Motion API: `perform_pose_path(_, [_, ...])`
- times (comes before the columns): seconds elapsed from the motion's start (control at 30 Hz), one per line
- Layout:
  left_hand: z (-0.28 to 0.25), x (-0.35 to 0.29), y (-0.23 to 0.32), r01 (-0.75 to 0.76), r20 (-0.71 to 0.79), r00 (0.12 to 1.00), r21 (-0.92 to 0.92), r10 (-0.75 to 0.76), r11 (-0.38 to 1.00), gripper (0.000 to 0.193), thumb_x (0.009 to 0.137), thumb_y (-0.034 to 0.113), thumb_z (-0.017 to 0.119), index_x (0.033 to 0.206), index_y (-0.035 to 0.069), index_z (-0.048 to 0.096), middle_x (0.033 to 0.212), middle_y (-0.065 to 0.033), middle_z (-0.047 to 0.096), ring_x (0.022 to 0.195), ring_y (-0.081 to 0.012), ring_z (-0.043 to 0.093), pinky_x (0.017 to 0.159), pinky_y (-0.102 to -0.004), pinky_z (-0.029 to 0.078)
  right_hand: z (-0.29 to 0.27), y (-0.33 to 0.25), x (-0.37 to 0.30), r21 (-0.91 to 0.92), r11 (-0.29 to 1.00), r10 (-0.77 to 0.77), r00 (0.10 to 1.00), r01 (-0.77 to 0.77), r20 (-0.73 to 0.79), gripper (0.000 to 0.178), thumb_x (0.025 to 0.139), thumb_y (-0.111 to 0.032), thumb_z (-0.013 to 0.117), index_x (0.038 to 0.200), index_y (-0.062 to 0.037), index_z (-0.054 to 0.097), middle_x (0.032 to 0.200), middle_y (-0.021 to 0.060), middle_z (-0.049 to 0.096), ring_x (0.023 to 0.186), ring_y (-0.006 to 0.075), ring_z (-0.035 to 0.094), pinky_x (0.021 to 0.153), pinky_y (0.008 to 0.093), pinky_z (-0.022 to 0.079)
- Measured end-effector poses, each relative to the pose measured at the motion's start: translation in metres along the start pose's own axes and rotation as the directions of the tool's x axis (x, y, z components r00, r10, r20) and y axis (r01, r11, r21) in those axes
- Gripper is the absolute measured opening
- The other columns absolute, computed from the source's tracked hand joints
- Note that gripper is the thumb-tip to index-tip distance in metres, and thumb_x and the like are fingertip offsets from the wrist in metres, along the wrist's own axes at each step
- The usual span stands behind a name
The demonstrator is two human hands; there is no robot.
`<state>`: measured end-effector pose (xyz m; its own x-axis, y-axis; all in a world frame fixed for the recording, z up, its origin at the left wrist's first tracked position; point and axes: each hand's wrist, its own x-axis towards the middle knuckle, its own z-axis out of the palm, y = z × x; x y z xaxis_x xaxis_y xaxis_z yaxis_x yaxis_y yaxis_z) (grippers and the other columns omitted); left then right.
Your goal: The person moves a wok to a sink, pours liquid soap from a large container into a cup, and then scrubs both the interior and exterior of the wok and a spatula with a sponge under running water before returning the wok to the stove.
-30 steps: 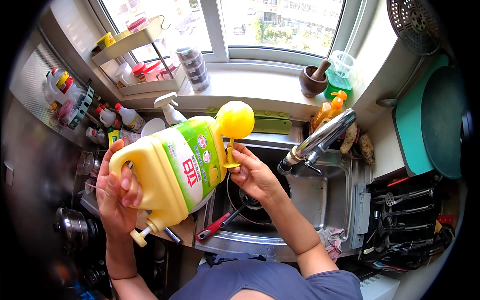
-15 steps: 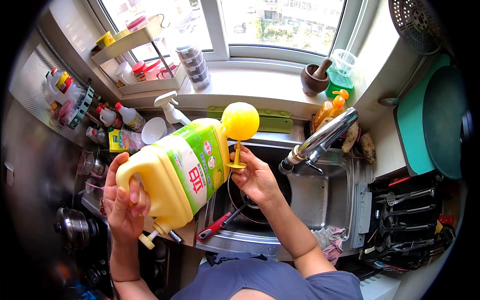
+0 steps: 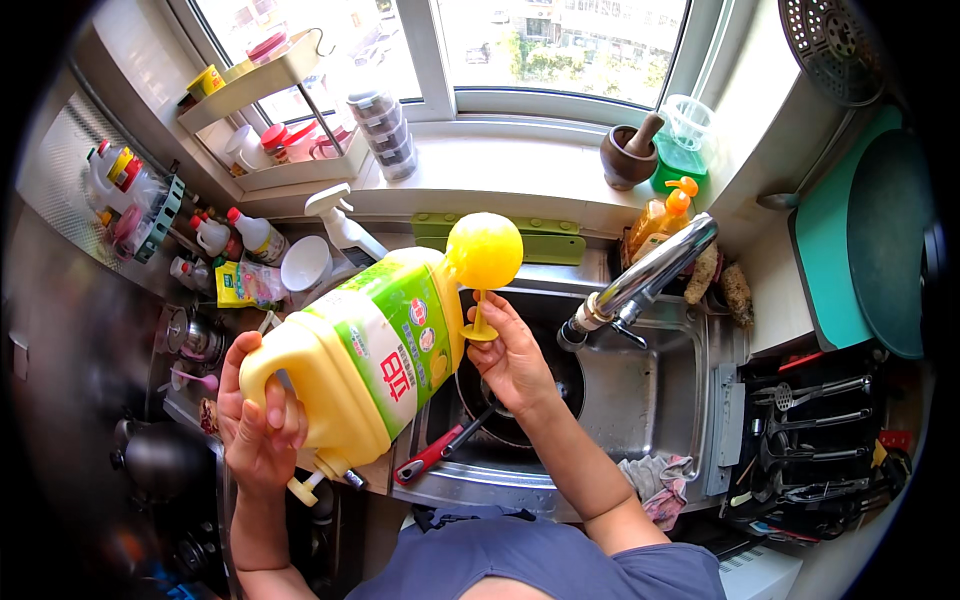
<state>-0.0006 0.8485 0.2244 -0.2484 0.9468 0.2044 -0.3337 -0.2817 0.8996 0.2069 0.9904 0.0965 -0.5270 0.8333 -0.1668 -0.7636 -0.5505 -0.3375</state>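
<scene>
My left hand (image 3: 262, 430) has its fingers through the handle of a big pale-yellow pump jug (image 3: 370, 350) with a green and white label. The jug is tilted above the counter and sink edge, its pump nozzle (image 3: 305, 488) toward me at lower left and its base toward the upper right. Over the sink, my right hand (image 3: 515, 360) pinches the stem of a yellow ball-headed thing (image 3: 485, 250) with a flared disc below. Its round head overlaps the jug's base corner; I cannot tell whether they touch.
Below my right hand, a pan (image 3: 560, 375) with a red-black handle (image 3: 430, 458) sits in the sink (image 3: 640, 390). The faucet (image 3: 650, 270) reaches in from the right. A white spray bottle (image 3: 345, 222) and bowl (image 3: 306, 262) stand behind the jug. Utensils (image 3: 815, 450) lie at right.
The jug and my left hand have shifted slightly right and down. The yellow ball-headed thing has moved a little right and down with my right hand, which still pinches its stem.
</scene>
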Motion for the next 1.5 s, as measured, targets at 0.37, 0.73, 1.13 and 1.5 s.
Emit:
perform_pose_path(0.37, [-0.003, -0.003, -0.005, 0.012, -0.012, 1.000, -0.003, -0.012, 1.000, 0.065, 0.089, 0.025, 0.062, 0.136, 0.002, 0.023, 0.071, -0.0029, 0.049, 0.047, -0.0062, 0.042, 0.044, -0.0203, 0.039, -0.004, -0.004, 0.004, 0.046, 0.997, 0.067, 0.997, -0.068, 0.028, 0.019, 0.093, -0.020, 0.056, 0.106, -0.0063, 0.058, 0.091, 0.0025, 0.063, 0.061, 0.0048, 0.048, 0.050, 0.0182, 0.038])
perform_pose_path(0.73, [0.008, 0.000, 0.001, 0.025, -0.103, 0.994, 0.046, -0.020, 0.999, 0.056, 0.093, 0.024, 0.056, 0.137, 0.002, 0.028, 0.075, -0.0013, 0.048, 0.050, -0.0033, 0.040, 0.046, -0.0165, 0.038, -0.004, 0.002, 0.008, -0.197, 0.973, -0.114, 0.993, 0.120, 0.043, 0.022, 0.091, -0.019, 0.059, 0.109, -0.0073, 0.058, 0.093, -0.0005, 0.061, 0.076, 0.0038, 0.055, 0.061, 0.0166, 0.042])
perform_pose_path(1.13, [-0.004, 0.011, 0.006, 0.093, -0.147, 0.984, -0.071, -0.103, 0.993, 0.051, 0.095, 0.020, 0.052, 0.137, 0.000, 0.031, 0.077, -0.0011, 0.048, 0.053, -0.0020, 0.040, 0.048, -0.0158, 0.039, -0.001, -0.005, 0.004, -0.367, 0.898, -0.186, 0.965, 0.243, 0.182, 0.027, 0.093, -0.019, 0.057, 0.114, -0.0026, 0.057, 0.103, 0.0028, 0.063, 0.096, 0.0091, 0.058, 0.084, 0.0241, 0.045])
perform_pose_path(1.5, [-0.003, 0.009, 0.015, 0.063, -0.178, 0.982, 0.002, -0.062, 0.998, 0.054, 0.094, 0.022, 0.055, 0.137, 0.001, 0.031, 0.075, 0.0003, 0.047, 0.052, -0.0017, 0.040, 0.047, -0.0157, 0.038, 0.019, -0.011, -0.005, -0.860, 0.094, -0.538, 0.752, 0.502, 0.381, 0.011, 0.085, -0.009, 0.063, 0.092, -0.0007, 0.061, 0.085, 0.0069, 0.063, 0.076, 0.0182, 0.063, 0.067, 0.0281, 0.048])
